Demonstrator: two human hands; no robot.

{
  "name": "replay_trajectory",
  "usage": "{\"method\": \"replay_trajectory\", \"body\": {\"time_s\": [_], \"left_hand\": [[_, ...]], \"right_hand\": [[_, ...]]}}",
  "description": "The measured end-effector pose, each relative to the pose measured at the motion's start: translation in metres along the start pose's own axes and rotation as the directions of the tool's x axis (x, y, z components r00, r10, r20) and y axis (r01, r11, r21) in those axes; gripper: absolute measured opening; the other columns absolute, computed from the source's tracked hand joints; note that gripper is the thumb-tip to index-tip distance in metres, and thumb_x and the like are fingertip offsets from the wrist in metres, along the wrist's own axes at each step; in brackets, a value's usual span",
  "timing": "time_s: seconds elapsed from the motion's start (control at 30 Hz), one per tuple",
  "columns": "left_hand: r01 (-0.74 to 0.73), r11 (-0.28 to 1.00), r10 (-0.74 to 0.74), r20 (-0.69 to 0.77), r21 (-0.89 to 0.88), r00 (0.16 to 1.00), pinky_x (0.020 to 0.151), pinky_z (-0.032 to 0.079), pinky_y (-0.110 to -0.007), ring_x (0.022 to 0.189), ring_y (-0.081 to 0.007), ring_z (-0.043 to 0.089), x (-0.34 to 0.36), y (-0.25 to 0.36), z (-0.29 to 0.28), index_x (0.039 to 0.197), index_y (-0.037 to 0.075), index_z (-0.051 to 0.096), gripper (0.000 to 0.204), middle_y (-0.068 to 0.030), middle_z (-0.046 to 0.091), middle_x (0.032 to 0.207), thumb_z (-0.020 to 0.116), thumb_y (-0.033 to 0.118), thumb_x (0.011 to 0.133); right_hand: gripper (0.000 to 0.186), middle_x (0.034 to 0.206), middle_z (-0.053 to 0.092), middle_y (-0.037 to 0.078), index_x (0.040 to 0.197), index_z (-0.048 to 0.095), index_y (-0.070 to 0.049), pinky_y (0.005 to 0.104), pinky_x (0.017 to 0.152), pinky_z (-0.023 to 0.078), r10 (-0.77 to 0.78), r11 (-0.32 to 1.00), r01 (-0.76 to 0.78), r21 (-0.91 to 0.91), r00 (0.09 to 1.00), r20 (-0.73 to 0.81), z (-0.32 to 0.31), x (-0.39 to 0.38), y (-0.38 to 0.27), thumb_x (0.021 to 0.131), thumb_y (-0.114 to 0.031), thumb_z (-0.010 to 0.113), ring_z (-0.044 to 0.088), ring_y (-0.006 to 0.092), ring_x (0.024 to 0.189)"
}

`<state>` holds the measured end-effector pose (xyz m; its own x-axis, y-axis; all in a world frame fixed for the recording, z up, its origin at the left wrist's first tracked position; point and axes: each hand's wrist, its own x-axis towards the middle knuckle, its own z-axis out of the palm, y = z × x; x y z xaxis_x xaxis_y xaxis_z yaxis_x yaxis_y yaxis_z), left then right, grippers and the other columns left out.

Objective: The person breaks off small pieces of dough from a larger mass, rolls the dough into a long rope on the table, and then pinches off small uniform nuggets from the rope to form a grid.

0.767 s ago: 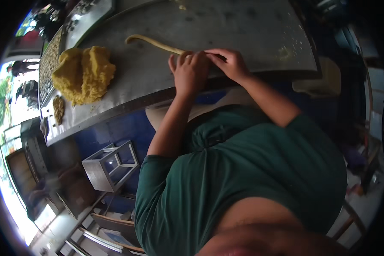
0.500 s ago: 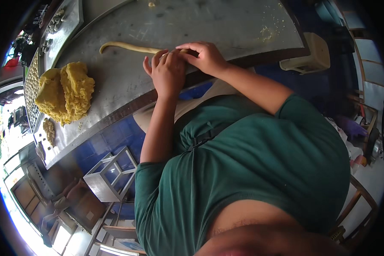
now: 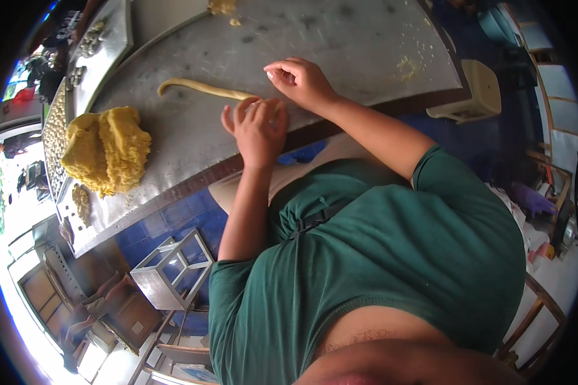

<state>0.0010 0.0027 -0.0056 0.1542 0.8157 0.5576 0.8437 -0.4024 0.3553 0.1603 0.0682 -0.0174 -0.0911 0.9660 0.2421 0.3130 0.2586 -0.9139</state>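
A long pale-yellow dough rope [image 3: 199, 87] lies on the metal table [image 3: 353, 45], curled at its left end. My left hand [image 3: 257, 131] is over the rope's right end, fingers curved and apart, touching it; the exact contact is hidden. My right hand [image 3: 298, 83] is above and right of it, off the rope, fingertips drawn into a pinch; anything between them is too small to tell. A big lump of crumbly yellow dough [image 3: 103, 151] sits left of my left hand, with a small elongated lump [image 3: 81, 202] beside it near the table's edge.
Trays of small pieces [image 3: 56, 128] line the table's left end, near a metal board [image 3: 109, 51]. Dough scraps [image 3: 223, 6] lie at the back. Below are a white metal frame box [image 3: 160, 282] and a plastic stool [image 3: 475, 90]. Figures [image 3: 9, 147] stand in the bright opening.
My right hand has parted from my left hand and the rope, rising slightly. My left hand stays at the rope's end. The whole view has shifted a little with the head.
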Motion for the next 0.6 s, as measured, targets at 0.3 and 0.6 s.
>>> {"method": "replay_trajectory", "body": {"time_s": [0.3, 0.6], "left_hand": [[0.082, 0.996, -0.084, 0.189, 0.02, 0.978, 0.112, 0.03, -0.056, 0.115, -0.0231, 0.061, 0.005, 0.0, 0.005, 0.123, 0.024, 0.067, 0.038, -0.0027, 0.07, 0.11, 0.073, 0.037, 0.088], [0.12, 0.98, -0.141, -0.127, -0.159, 0.982, 0.108, 0.037, -0.052, 0.114, -0.0281, 0.062, 0.038, -0.035, -0.108, 0.112, 0.016, 0.07, 0.034, -0.0068, 0.069, 0.115, 0.079, 0.01, 0.08]], "right_hand": [[0.02, 0.117, 0.065, 0.015, 0.112, 0.066, -0.011, 0.0486, 0.086, 0.054, -0.205, 0.64, 0.29, -0.712, 0.957, 0.205, 0.024, 0.115, 0.039, 0.099, -0.024, 0.058, 0.065, 0.039, 0.097], [0.039, 0.127, 0.067, 0.012, 0.13, 0.067, -0.006, 0.0359, 0.099, 0.051, -0.426, 0.881, 0.395, -0.26, 0.901, -0.077, -0.097, 0.092, -0.11, 0.097, -0.025, 0.073, 0.065, 0.0229, 0.109]]}}
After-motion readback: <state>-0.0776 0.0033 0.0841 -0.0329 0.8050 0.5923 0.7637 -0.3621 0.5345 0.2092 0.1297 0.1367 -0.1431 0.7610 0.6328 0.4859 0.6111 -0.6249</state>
